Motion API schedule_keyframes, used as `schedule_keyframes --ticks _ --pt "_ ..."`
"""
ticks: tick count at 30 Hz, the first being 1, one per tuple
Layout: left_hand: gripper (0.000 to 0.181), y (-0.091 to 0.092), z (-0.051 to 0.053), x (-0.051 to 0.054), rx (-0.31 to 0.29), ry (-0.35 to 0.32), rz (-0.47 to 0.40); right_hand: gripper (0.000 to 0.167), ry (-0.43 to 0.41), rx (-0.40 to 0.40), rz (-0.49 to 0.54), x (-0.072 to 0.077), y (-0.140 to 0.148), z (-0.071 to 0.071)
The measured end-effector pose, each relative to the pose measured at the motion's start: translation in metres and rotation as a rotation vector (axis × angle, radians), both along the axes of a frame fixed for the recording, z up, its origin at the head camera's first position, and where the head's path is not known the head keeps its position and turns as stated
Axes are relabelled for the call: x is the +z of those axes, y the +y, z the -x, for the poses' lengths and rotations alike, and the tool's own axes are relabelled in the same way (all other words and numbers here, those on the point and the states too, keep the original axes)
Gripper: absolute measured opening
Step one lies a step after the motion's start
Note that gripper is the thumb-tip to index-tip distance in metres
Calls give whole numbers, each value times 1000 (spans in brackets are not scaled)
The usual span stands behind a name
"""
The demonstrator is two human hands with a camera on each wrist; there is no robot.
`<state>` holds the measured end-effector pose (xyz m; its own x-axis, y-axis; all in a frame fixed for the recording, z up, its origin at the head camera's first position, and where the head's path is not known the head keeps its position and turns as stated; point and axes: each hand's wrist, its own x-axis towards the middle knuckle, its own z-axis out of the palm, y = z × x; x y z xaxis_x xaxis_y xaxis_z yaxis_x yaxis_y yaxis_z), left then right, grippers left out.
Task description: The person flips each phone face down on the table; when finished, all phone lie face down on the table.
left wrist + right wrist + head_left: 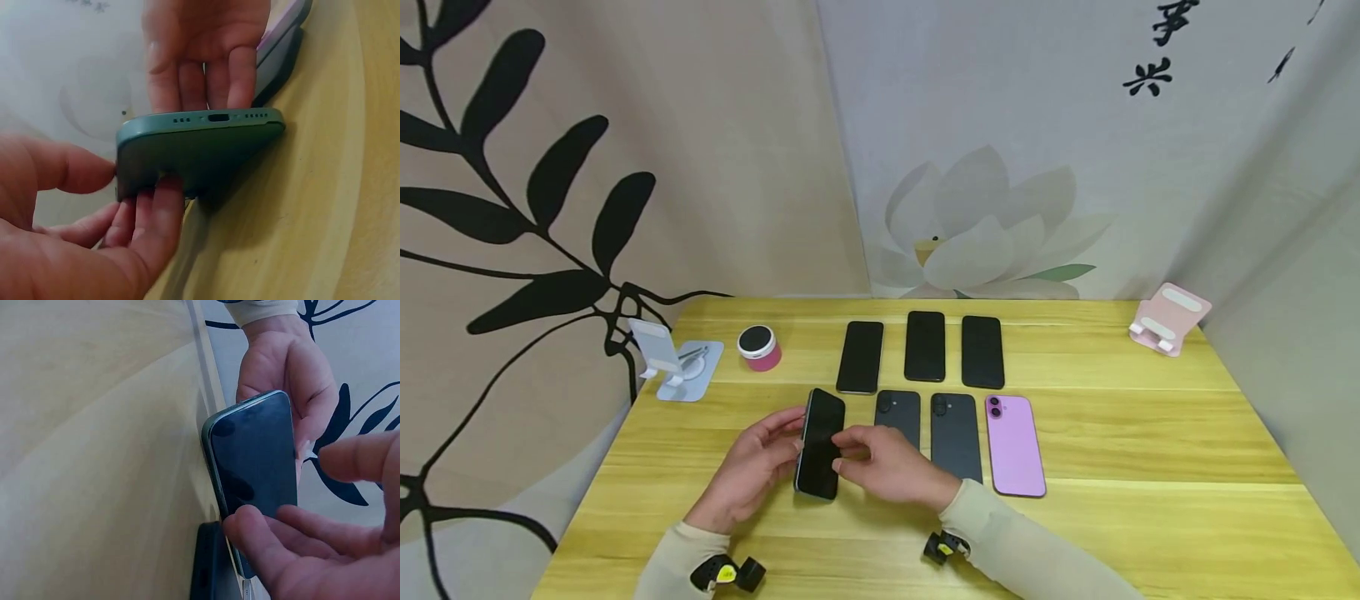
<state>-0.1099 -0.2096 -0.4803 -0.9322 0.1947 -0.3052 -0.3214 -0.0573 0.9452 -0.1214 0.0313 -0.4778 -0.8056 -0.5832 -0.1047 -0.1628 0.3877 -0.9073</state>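
Note:
A green-edged smartphone point(820, 442) with a dark screen stands tilted above the table in the head view. My left hand point(756, 467) grips its left long edge, thumb at the side and fingers behind the back. The left wrist view shows the charging port and speaker holes on the phone's point(200, 140) end. My right hand point(895, 467) has its fingertips against the screen side near the right edge; its thumb point(350, 459) is apart from the phone in the right wrist view. Just right of it lie two dark-backed phones point(956, 437), one partly hidden by my right hand.
Behind, three phones point(925, 346) lie screen up in a row. A pink-purple phone point(1017, 450) lies face down at right. A pale phone stand point(691, 385) and pink jar point(762, 350) are at back left, a pink stand point(1172, 317) at back right. A curtain point(760, 150) hangs behind the table.

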Motion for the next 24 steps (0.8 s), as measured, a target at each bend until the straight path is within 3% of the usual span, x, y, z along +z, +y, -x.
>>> schedule_keyframes --ticks 6,14,18,24 --pt "64 1 -4 -4 -59 -2 -49 43 -15 -32 20 -5 -1 6" --pt "71 6 -5 -7 -204 50 -68 41 -114 -112 79 -8 -1 12" --pt "70 11 -5 -7 -258 48 -28 41 -211 -139 172 -9 -1 14" --pt "71 22 -6 -6 -250 72 98 50 -334 -164 271 -7 1 16"
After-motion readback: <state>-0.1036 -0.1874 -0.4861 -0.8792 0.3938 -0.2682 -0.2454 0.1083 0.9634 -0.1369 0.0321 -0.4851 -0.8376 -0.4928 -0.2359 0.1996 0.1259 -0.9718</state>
